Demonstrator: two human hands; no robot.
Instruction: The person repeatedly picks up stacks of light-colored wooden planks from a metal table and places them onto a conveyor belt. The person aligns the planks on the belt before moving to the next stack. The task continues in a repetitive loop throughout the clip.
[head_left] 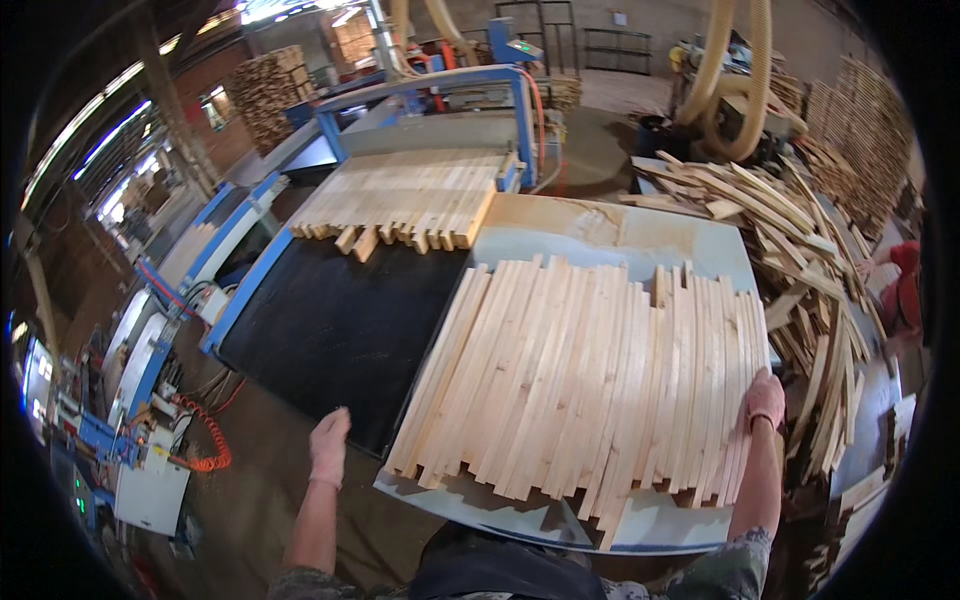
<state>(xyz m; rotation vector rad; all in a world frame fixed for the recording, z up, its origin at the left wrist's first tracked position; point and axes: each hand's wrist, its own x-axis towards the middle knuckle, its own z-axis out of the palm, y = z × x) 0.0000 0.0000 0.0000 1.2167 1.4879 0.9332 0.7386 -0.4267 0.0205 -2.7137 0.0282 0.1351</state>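
Many pale wooden strips (560, 370) lie side by side on a light-coloured table (690, 535) in front of me, their ends uneven. My right hand (766, 397), in a pink glove, rests against the outer edge of the rightmost strip, fingers laid along its side. To the left, my left hand (329, 445) hangs in the air by the near corner of a black conveyor belt (345, 320). Its fingers are curled in, and nothing shows in them. Farther off, a block of tightly packed strips (405, 195) sits on the belt under a blue machine frame (425, 78).
A jumbled heap of loose wood pieces (760, 215) lies right of the table. Ribbed hoses (755, 90) hang behind it. Wood stacks (268, 100) stand at the back. Left are blue-and-white machines (150, 470) with a coiled orange hose (212, 455). Another person's red sleeve (905, 290) shows at far right.
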